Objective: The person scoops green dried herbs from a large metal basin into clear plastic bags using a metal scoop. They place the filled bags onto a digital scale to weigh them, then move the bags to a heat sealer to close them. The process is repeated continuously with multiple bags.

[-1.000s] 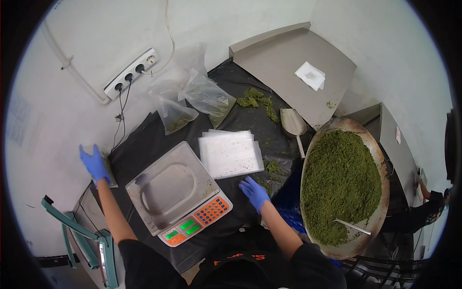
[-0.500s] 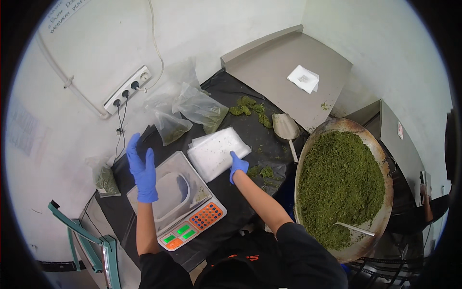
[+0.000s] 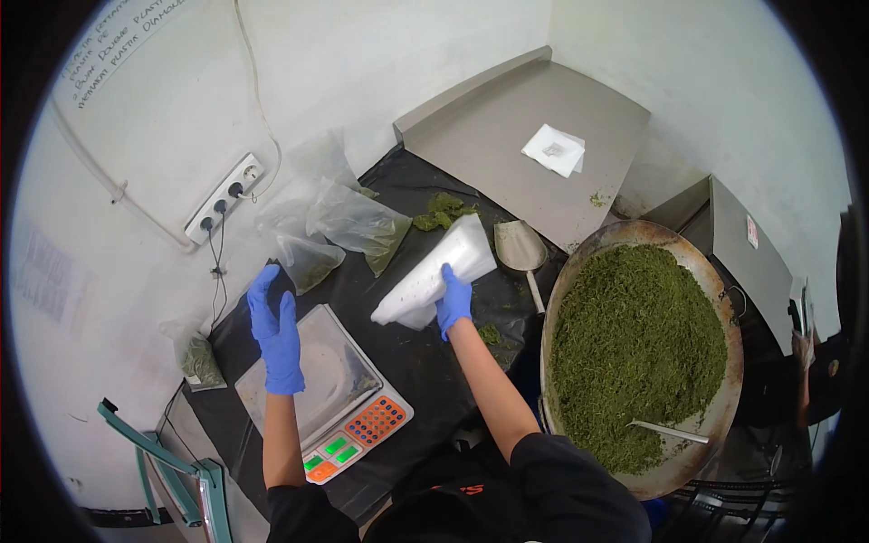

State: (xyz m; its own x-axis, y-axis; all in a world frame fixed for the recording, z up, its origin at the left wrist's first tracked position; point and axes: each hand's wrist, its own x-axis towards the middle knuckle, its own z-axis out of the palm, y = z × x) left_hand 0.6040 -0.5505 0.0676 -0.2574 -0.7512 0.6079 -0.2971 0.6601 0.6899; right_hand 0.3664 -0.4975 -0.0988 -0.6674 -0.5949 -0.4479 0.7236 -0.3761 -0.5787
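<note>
My right hand (image 3: 453,302), in a blue glove, grips a stack of translucent white plastic bags (image 3: 434,271) by its right side. The stack is bent and partly raised above the black table cover. My left hand (image 3: 275,335), also gloved in blue, hovers at the left edge of a digital scale (image 3: 324,376). Its thumb stands apart from the fingers, and nothing shows between them. The scale has a bare metal plate, orange keys and lit green displays. Beyond the stack, clear bags (image 3: 358,220) with green shredded leaves in the bottom lean near the wall.
A wide pan (image 3: 731,362) full of chopped green leaves stands at right, a metal handle sticking out. Beside it lies a metal scoop (image 3: 520,246). A filled bag (image 3: 199,360) and a teal sealer (image 3: 210,498) are at left. Another person's hand (image 3: 802,346) shows far right.
My right hand has closed on the bag stack, which lay flat, and lifted and bent it. The left hand stays open beside the scale, slightly lower in view. The whole view has shifted a little.
</note>
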